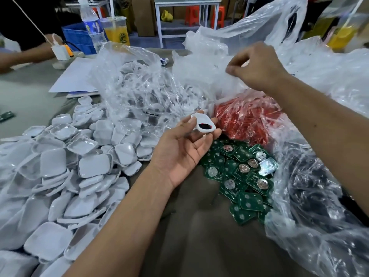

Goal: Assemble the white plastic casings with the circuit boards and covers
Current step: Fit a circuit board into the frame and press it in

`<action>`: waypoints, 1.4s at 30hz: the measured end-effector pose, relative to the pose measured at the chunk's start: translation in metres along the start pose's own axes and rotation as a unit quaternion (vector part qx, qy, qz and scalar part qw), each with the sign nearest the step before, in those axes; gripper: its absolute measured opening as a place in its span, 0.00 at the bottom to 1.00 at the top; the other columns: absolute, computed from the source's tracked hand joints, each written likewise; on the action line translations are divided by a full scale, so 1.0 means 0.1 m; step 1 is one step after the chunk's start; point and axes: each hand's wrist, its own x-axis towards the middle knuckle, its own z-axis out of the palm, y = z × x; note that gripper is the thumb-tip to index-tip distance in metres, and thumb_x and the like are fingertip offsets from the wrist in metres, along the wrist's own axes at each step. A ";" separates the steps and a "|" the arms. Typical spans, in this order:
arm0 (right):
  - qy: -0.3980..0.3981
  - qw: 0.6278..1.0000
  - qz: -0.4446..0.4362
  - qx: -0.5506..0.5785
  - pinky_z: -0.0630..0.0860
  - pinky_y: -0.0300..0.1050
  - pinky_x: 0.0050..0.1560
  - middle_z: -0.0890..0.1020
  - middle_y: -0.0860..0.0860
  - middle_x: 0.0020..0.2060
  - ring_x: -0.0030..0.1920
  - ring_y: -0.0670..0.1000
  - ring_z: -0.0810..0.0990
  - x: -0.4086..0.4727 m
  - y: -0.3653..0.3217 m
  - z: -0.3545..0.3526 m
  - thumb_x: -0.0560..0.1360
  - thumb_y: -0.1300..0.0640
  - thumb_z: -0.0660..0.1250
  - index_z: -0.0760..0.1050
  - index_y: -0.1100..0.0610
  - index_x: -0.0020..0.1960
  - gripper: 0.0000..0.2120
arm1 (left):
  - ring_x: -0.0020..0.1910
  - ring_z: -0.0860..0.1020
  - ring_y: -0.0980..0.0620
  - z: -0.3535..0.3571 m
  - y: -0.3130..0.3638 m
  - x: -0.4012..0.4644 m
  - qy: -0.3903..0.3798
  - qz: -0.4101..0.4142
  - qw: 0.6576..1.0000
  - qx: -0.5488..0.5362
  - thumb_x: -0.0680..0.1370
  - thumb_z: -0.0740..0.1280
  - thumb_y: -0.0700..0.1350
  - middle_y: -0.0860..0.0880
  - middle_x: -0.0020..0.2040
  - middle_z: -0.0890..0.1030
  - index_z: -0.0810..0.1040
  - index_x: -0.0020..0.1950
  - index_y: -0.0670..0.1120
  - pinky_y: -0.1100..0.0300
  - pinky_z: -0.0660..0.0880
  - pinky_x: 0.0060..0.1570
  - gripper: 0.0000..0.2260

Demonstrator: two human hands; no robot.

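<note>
My left hand [182,148] lies palm up in the middle and holds a white plastic casing [203,123] at its fingertips; a black patch with a small red dot shows inside the casing. My right hand [257,66] is raised at the upper right and pinches the edge of a clear plastic bag [199,70]. A heap of white covers [69,166] fills the left of the table. Green circuit boards [239,176] lie in a pile below the left hand's fingers. A clear bag of white casings [139,86] sits behind the heap.
A bag of small red parts [245,118] lies under my right forearm. Large crumpled clear bags [319,186] cover the right side. Another person's arm [24,54], a water bottle [91,23], a cup of orange drink [116,31] and white paper [75,76] are at the far left.
</note>
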 end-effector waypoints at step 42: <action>-0.092 0.847 0.215 0.478 0.59 0.37 0.22 0.79 0.52 0.32 0.26 0.47 0.66 -1.61 -0.15 0.29 0.79 0.68 0.62 0.79 0.59 0.48 0.08 | 0.55 0.82 0.46 -0.13 0.02 -0.04 -0.060 0.113 0.918 0.375 0.63 0.78 0.32 0.41 0.59 0.85 0.81 0.54 0.41 0.56 0.81 0.55 0.21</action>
